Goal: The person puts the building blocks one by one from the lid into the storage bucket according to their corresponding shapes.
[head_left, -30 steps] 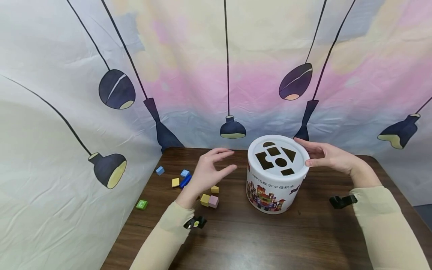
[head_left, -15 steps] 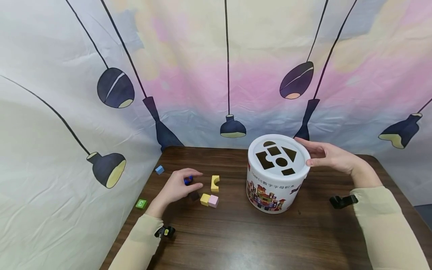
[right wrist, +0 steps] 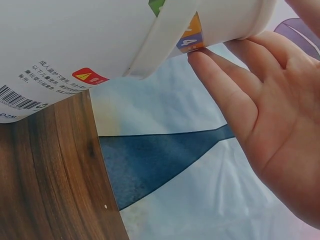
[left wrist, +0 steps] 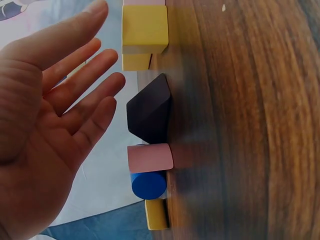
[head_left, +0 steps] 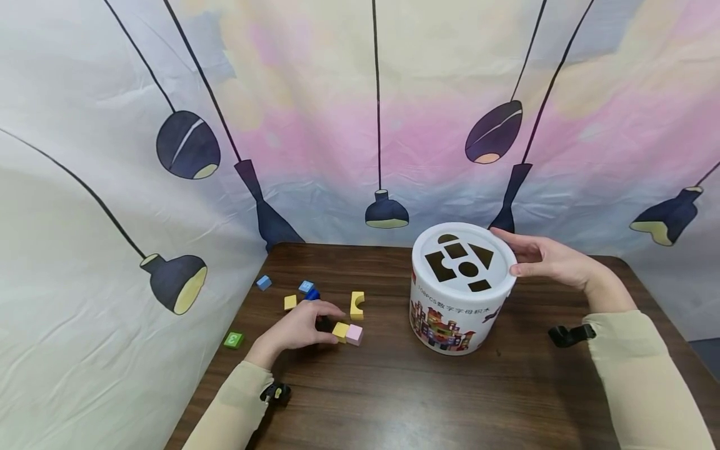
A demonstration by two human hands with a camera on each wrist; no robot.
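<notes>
My left hand (head_left: 295, 326) is low over the table, thumb and fingers spread around a dark block (left wrist: 147, 110) with a slanted face. The left wrist view shows its fingers loosely extended, with nothing held. Its thumb is nearest a yellow cube (head_left: 340, 332), which sits against a pink cube (head_left: 354, 335). A pink block (left wrist: 150, 158) and a blue cylinder (left wrist: 149, 185) lie beyond the dark one. My right hand (head_left: 548, 259) touches the lid edge of a white block bucket (head_left: 450, 319) with fairly straight fingers. The lid has several shaped holes.
A yellow arch block (head_left: 357, 306) lies behind the cubes. Farther left are a small yellow block (head_left: 290, 302), a light-blue block (head_left: 306, 286), another blue block (head_left: 264, 283) and a green numbered block (head_left: 233, 340). A printed curtain (head_left: 337, 156) hangs behind the wooden table (head_left: 405, 400).
From beside the bucket my left hand has moved left and down to the blocks, then slightly nearer the yellow cube. The right hand has stayed on the bucket.
</notes>
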